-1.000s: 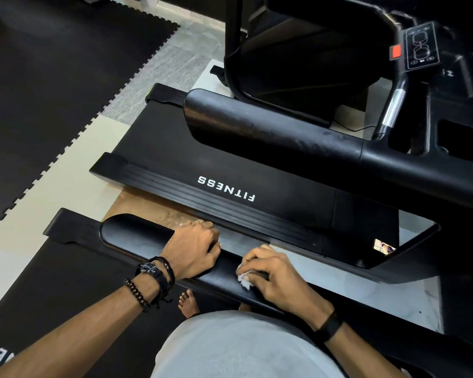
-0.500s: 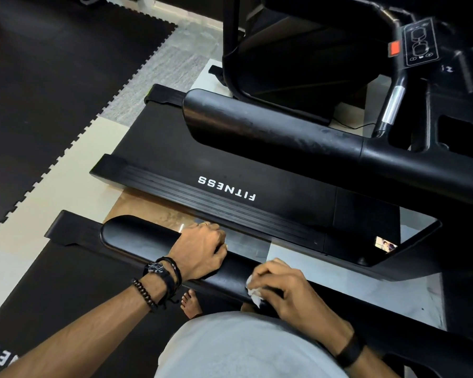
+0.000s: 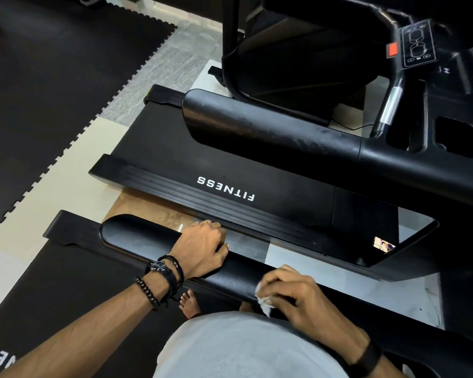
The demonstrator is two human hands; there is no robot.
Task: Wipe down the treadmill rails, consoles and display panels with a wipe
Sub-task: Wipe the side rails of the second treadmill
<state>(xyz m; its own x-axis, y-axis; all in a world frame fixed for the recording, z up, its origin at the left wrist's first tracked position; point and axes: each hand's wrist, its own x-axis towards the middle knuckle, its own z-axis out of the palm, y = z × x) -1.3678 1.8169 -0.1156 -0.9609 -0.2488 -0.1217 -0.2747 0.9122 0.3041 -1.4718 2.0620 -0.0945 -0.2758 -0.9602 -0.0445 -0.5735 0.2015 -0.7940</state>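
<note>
A black padded handrail (image 3: 137, 236) of the near treadmill runs from left to lower right in front of me. My left hand (image 3: 202, 246) rests on top of it, fingers curled over its far side. A little to the right, my right hand (image 3: 290, 293) grips a crumpled white wipe (image 3: 262, 298) and presses it onto the same rail. A second treadmill lies beyond, with its own thick black handrail (image 3: 271, 132) and a console control panel (image 3: 418, 46) at the top right.
The second treadmill's belt deck (image 3: 224, 189) reads FITNESS. Black interlocking floor mats (image 3: 52, 91) cover the left. Pale tiled floor (image 3: 60, 170) shows between them. My bare foot (image 3: 189, 304) stands on the near treadmill's belt (image 3: 66, 290). A cup-holder recess (image 3: 456, 140) sits at right.
My right hand has slid the wipe rightward along the near rail. My left hand has kept its hold on the rail.
</note>
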